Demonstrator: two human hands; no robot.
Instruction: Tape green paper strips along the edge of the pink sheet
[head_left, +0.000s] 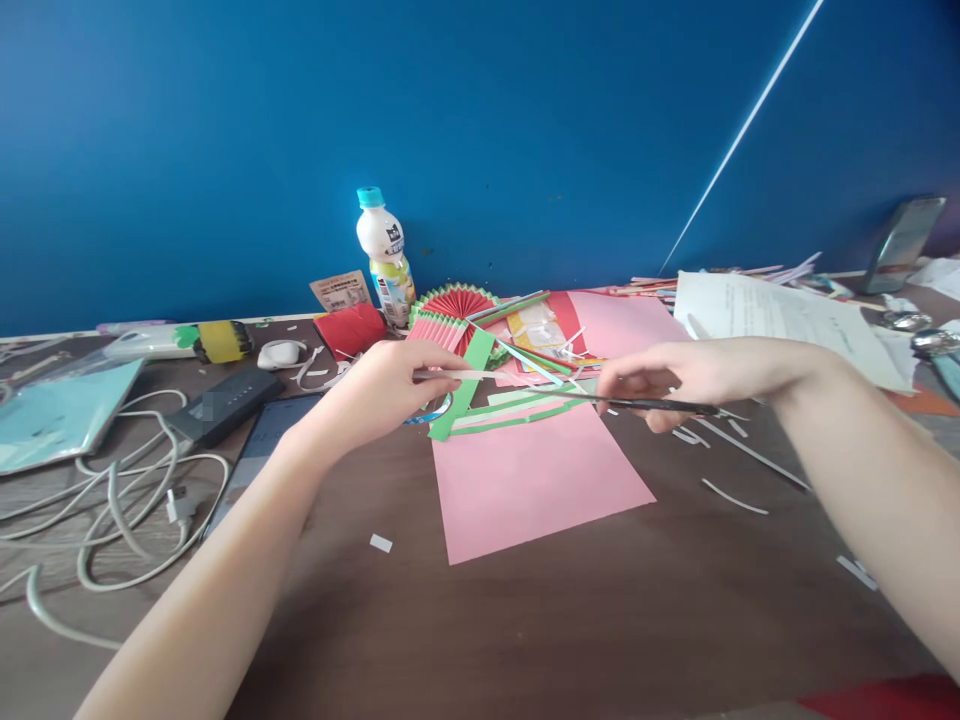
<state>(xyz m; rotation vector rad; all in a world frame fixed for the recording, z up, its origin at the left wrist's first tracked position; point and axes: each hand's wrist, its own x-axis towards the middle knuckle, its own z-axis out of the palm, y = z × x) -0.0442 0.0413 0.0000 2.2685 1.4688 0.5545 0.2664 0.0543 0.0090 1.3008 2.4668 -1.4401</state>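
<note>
At the far left corner of the pink paper (540, 485), the left hand (390, 390) pinches a white strip (476, 375) — it points rightward over the paper's far edge. Right of the paper, the right hand (675, 380) grips a thin dark tool (679, 406). Beyond the paper — a folded fan (459, 303).

"Where could something slide through?"

"Along the near desk (510, 640), between the forearms and below the pink sheet (540, 490), past one small scrap (381, 543)."

"What's in the way?"

"Looped cables (124, 510) crowd the left. Between left hand (390, 385) and right hand (675, 378), a white strip (476, 375) and dark tool (660, 405) cross the gap. Behind, a paper fan (454, 300), upright bottle (386, 250) and blue wall (480, 120) hem it in."
</note>
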